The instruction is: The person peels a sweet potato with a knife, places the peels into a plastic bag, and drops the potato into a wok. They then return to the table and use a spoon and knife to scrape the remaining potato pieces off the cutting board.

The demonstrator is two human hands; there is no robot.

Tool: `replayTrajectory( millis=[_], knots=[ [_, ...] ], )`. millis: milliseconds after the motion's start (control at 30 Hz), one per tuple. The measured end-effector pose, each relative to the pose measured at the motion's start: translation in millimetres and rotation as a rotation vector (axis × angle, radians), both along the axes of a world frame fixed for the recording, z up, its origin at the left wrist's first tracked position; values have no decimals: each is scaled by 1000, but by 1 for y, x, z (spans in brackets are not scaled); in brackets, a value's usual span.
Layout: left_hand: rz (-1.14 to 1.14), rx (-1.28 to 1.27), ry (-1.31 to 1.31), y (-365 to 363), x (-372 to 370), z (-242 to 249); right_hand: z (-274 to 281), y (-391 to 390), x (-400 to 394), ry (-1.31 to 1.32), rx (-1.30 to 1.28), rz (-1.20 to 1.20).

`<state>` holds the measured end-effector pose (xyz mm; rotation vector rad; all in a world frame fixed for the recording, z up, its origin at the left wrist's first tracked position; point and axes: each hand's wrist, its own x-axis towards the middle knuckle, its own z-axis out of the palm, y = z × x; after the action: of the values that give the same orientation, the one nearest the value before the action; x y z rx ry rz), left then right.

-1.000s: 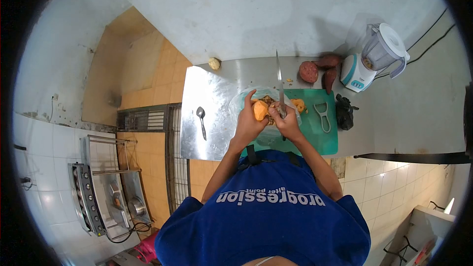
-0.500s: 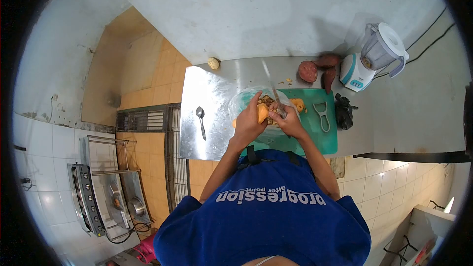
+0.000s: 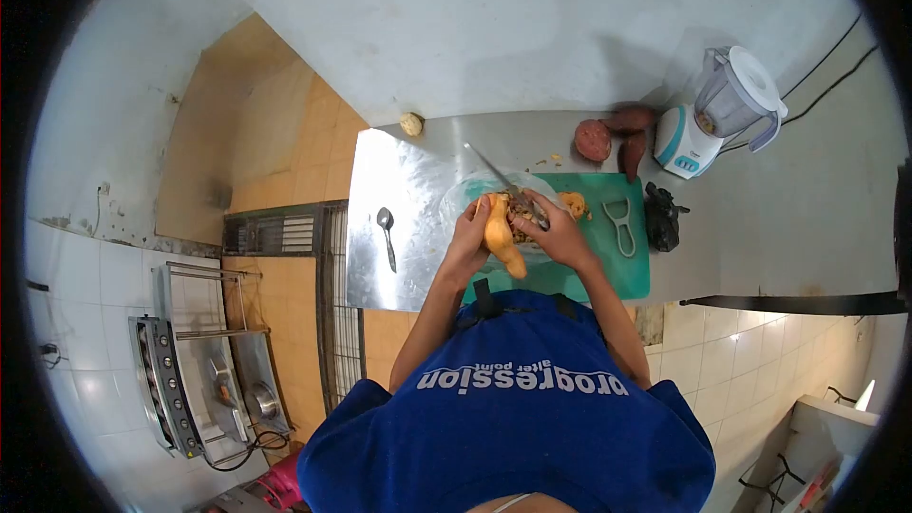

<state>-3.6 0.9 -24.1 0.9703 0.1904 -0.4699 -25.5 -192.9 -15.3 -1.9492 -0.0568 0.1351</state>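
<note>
A peeled orange sweet potato (image 3: pixel 503 245) is gripped in my left hand (image 3: pixel 465 239), its narrow end pointing down toward my body. My right hand (image 3: pixel 564 236) is wrapped round the handle of a knife (image 3: pixel 490 165), whose blade slants up and left. The fingertips of that hand are close to the sweet potato. Beneath both hands lies a clear plastic bag or bag-lined bowl (image 3: pixel 454 198) with peelings in it, partly hidden. It rests over a green cutting board (image 3: pixel 594 277). Orange pieces (image 3: pixel 574 201) and a white peeler (image 3: pixel 620 228) lie on the board, right of my right hand.
Several unpeeled red sweet potatoes (image 3: pixel 593 141) sit near the wall, beside a blender (image 3: pixel 703 123). A black plastic bag (image 3: pixel 663 218) lies right of the board. On the steel table's left are a spoon (image 3: pixel 387 236) and, at the back edge, a pale round piece (image 3: pixel 410 123).
The sweet potato has turned in my left hand, so its long side and narrow end now show. The knife blade has swung left and lower.
</note>
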Motion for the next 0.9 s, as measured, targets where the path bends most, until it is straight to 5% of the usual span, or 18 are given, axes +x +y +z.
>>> replayTrajectory(
  millis=[500,567,900],
  knots=[
    [-135,71,-179,0,-10,17,15,6,-2,-250,-134,240],
    [-128,71,-85,-4,-13,28,34,5,0,77,-261,203],
    [39,-134,72,1,-5,10,-7,3,-5,-202,18,156]
  ],
)
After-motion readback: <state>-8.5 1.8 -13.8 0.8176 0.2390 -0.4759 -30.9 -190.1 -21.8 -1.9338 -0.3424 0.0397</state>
